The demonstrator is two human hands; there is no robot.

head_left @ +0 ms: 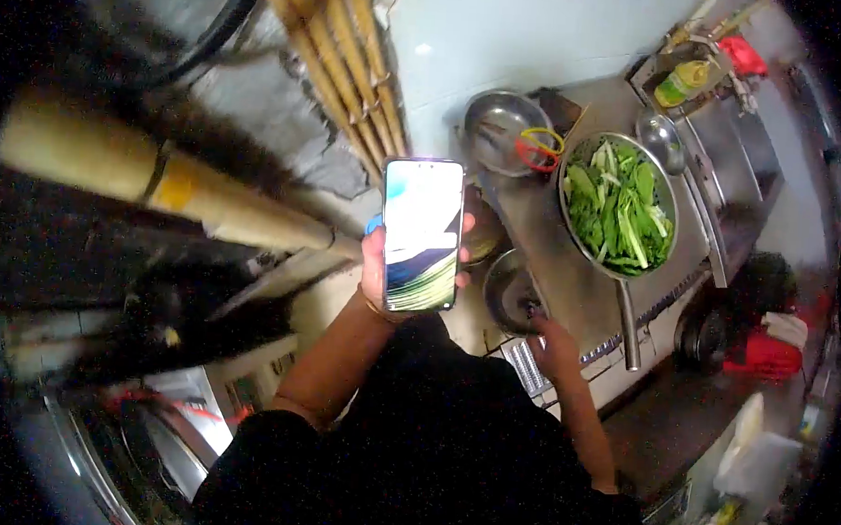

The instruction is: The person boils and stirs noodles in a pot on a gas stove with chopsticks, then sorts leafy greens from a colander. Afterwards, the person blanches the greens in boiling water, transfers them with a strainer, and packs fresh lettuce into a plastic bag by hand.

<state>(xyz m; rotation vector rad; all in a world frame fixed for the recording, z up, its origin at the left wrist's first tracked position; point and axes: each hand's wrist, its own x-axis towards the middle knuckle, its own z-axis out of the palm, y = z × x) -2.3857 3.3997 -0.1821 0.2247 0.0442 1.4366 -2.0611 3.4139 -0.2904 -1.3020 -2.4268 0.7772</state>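
A hand could pass over the desk (548, 238) between the metal bowl (495, 108) and the pan's handle (629, 326), which stand in the way.

The left hand (372, 272) is mid-view, its fingers (466, 255) curled; the right hand (556, 349) is lower, farther right.

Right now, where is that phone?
In the head view, the phone is near the centre, in the person's left hand, left of the pan of leafy greens.

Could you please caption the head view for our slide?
Left hand holding a lit smartphone near a pan of leafy greens.
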